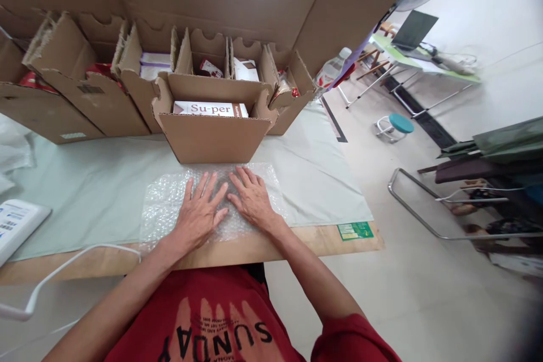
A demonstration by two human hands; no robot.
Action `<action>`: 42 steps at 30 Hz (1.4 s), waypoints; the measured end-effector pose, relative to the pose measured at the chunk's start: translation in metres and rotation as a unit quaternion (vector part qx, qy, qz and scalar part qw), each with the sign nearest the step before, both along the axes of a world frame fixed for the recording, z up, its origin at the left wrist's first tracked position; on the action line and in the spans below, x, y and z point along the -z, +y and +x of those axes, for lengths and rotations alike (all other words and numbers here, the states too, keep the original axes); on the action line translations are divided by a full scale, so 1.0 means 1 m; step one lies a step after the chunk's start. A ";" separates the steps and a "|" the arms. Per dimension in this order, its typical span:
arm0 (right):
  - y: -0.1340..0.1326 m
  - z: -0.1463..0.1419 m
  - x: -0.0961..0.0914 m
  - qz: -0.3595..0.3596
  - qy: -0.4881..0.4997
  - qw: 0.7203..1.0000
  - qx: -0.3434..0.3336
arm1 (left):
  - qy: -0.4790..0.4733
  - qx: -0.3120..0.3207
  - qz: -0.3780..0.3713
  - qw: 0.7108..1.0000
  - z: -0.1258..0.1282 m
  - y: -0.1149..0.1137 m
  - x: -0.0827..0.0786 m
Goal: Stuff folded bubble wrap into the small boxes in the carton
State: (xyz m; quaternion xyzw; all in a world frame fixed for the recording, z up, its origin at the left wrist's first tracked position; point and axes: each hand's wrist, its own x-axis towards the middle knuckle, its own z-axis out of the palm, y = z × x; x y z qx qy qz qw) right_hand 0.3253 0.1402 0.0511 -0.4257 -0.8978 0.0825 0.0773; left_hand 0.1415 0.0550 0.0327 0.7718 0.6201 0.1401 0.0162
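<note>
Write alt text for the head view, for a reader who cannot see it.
A person's left hand and right hand lie flat, fingers spread, on a bubble wrap sheet on a covered table. Behind it stands an open cardboard box holding a Su-per carton.

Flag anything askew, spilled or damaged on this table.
Nothing stands out: the clear bubble-wrap sheet lies flat under the left hand and right hand, and the open brown cardboard box behind it sits upright, undamaged.

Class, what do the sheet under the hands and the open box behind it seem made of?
Sheet: clear plastic bubble wrap, slightly glossy, with rows of small bubbles. Box: probably corrugated cardboard, matte brown, with folded flaps and raw cut edges.
</note>
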 end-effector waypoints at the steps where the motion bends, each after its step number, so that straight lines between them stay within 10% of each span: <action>1: 0.001 0.001 0.005 -0.004 -0.015 1.000 0.007 | 0.020 -0.009 -0.019 1.000 -0.004 0.000 0.005; 11: -0.062 0.038 -0.014 0.025 -0.105 0.987 0.118 | 0.076 0.065 -0.051 0.994 -0.064 -0.009 0.014; 20: 0.012 -0.041 0.005 -0.004 -0.019 0.996 -0.084 | 0.082 0.020 -0.079 0.993 -0.048 0.011 0.008; 29: -0.021 0.092 0.018 0.025 -0.037 0.994 0.099 | 0.072 -0.183 -0.061 0.979 -0.102 -0.027 0.007; 36: -0.059 0.130 -0.007 -0.018 -0.051 0.990 -0.130 | 0.029 0.110 -0.071 0.991 -0.065 -0.046 0.003; 42: -0.052 0.136 -0.001 0.075 0.010 0.980 -0.184 | 0.026 0.143 -0.110 0.983 -0.066 -0.053 -0.004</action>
